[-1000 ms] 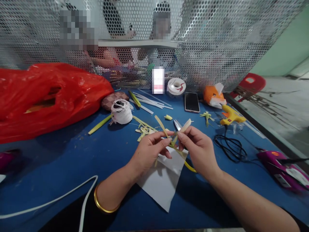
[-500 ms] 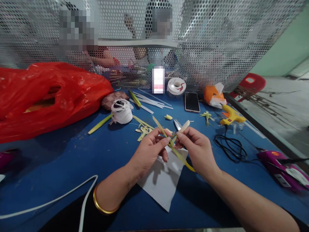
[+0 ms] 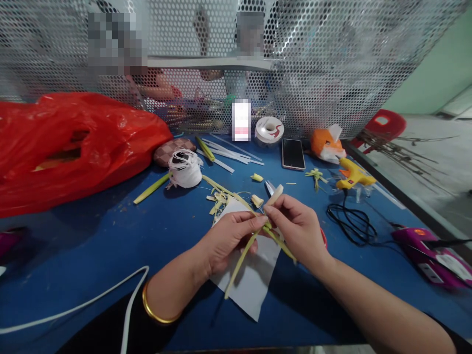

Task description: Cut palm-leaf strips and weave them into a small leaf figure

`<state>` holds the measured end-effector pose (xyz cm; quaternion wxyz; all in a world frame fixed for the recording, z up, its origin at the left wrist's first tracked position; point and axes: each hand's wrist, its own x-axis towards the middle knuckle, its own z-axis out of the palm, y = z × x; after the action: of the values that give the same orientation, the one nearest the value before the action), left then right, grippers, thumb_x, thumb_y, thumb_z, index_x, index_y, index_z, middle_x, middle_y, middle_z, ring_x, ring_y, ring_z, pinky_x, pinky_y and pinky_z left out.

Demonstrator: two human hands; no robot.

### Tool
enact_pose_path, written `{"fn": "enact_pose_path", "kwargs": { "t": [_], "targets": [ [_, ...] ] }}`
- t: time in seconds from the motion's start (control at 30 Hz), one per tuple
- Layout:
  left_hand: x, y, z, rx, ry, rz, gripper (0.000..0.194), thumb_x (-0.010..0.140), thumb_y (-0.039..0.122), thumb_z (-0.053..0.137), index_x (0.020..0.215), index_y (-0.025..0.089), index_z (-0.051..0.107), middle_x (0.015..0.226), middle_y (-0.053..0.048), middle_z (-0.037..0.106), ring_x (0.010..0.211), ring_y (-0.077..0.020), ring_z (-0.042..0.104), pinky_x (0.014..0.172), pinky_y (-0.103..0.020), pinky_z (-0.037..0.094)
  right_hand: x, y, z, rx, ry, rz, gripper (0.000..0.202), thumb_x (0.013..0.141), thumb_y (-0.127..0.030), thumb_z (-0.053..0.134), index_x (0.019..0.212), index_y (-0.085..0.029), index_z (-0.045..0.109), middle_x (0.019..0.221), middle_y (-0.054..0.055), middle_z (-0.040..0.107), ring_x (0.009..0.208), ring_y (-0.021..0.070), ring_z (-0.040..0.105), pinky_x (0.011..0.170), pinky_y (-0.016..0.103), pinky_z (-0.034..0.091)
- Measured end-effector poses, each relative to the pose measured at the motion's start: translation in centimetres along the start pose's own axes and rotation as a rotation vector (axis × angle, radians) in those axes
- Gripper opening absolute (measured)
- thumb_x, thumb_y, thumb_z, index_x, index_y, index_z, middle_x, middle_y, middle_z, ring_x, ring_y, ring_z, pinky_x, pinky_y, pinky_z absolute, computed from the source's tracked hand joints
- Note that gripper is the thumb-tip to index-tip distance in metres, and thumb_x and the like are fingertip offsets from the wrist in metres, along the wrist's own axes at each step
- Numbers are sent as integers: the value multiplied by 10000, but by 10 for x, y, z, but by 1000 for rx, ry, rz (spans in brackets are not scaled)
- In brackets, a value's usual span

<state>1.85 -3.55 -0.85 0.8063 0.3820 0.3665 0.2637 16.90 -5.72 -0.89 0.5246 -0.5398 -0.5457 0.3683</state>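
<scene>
My left hand (image 3: 232, 236) pinches thin yellow-green leaf strips (image 3: 241, 263) where they cross, thumb pressed on the crossing. One strip hangs down toward me over the white paper; another slants down to the right. Fingertips of my right hand (image 3: 297, 226) are closed on a pale strip end (image 3: 275, 195) that points up and away, meeting the left fingers. Beneath both hands lies a sheet of white paper (image 3: 254, 285). Scissors (image 3: 270, 187) lie just beyond, their handles mostly hidden behind my right hand. Cut leaf scraps (image 3: 218, 202) are left of them.
A roll of white cord (image 3: 185, 169), a ribbon spool (image 3: 269, 130), a phone (image 3: 293, 154) and a yellow glue gun (image 3: 354, 174) stand around the blue table (image 3: 177, 236). A red plastic bag (image 3: 121, 123) fills the left. Behind perforated mesh (image 3: 332, 73) are other people.
One leaf strip that pointed up and away from my left fingers now hangs down toward me. Both hands stay close together, the right slightly shifted left.
</scene>
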Motion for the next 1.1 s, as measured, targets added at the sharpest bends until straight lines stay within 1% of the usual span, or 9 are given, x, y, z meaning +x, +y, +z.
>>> {"fn": "enact_pose_path", "kwargs": {
  "t": [0.13, 0.2, 0.3, 0.43, 0.53, 0.63, 0.73, 0.9, 1.1],
  "targets": [
    [0, 0, 2, -21, -5, -2, 272, 701, 391, 765, 772, 130, 730, 711, -64, 695, 416, -26, 396, 397, -183, 244, 1, 2, 0, -31, -6, -4, 239, 813, -300, 639, 624, -197, 534, 565, -36, 488, 536, 107, 416, 507, 241, 350],
    [-1, 0, 3, 7, 11, -2, 230, 715, 360, 754, 749, 134, 729, 677, -53, 686, 410, -26, 388, 399, -185, 241, 2, 2, -1, -5, -19, 30, 237, 811, -305, 636, 628, -199, 529, 549, -40, 486, 518, 105, 419, 495, 239, 347],
    [-2, 1, 3, 87, -12, -2, 195, 766, 328, 709, 763, 134, 731, 654, -37, 674, 411, -31, 401, 408, -189, 255, 2, 1, -1, 32, -25, 82, 234, 816, -325, 636, 651, -207, 521, 523, -54, 472, 468, 97, 413, 469, 238, 339],
    [-4, 1, 3, 180, -25, 10, 206, 782, 338, 689, 763, 134, 713, 647, -39, 679, 405, -45, 428, 412, -199, 269, 1, 1, 1, 55, -9, 83, 249, 822, -334, 638, 656, -211, 499, 531, -63, 453, 439, 89, 398, 448, 239, 326],
    [-4, 1, 3, 192, 12, -2, 243, 767, 377, 703, 780, 135, 695, 694, -60, 709, 433, -65, 515, 450, -199, 332, 2, 4, 4, 85, -17, 95, 257, 829, -334, 630, 657, -209, 487, 537, -66, 437, 452, 87, 401, 446, 231, 321],
    [-3, 2, 2, 173, 17, 24, 315, 737, 423, 731, 832, 125, 694, 719, -68, 717, 529, -110, 612, 580, -239, 459, 4, 7, 5, 106, -29, 103, 274, 828, -354, 630, 656, -205, 480, 536, -67, 436, 464, 86, 392, 448, 224, 318],
    [-2, 4, 3, 152, -6, 58, 395, 738, 490, 717, 843, 108, 705, 734, -74, 715, 554, -115, 626, 632, -258, 489, 8, 5, 6, 104, -4, 81, 288, 812, -376, 636, 645, -204, 478, 515, -68, 438, 460, 86, 367, 441, 222, 309],
    [-5, 18, 11, 142, 54, 94, 373, 692, 441, 770, 883, 127, 709, 852, -63, 718, 623, -121, 650, 571, -216, 457, 17, -11, 3, 87, 38, 16, 262, 805, -357, 623, 639, -201, 495, 497, -66, 454, 472, 93, 392, 464, 223, 327],
    [-7, 43, 23, 31, 66, 176, 382, 668, 405, 798, 905, 121, 704, 830, -62, 717, 543, -92, 616, 506, -195, 388, 44, -34, 2, 94, 28, -61, 278, 745, -355, 666, 593, -197, 495, 513, -65, 426, 499, 96, 358, 474, 229, 299]
  ]
}}
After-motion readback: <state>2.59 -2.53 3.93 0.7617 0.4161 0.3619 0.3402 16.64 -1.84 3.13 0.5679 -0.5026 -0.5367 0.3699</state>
